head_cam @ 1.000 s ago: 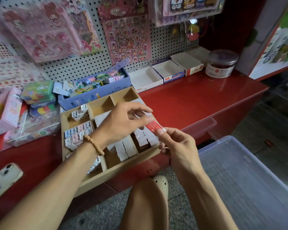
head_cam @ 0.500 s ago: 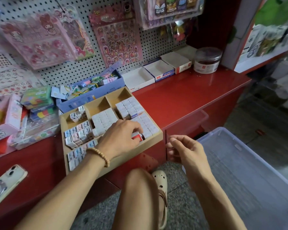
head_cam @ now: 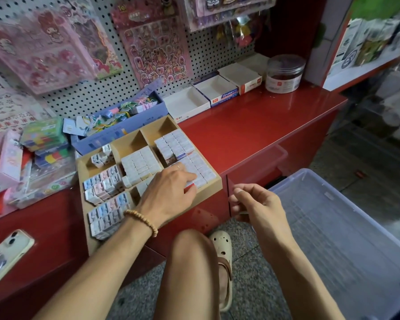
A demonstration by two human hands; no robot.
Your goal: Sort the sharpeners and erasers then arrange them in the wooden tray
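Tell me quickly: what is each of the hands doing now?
Left hand: pressing a red-labelled eraser into the wooden tray.
Right hand: holding nothing, fingers loosely curled.

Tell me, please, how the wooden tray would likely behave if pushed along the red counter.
The tray is packed with erasers, so it probably feels heavy. Its front edge overhangs the glossy counter, so it may slide easily and tip forward. It looks stiff, not flexible.
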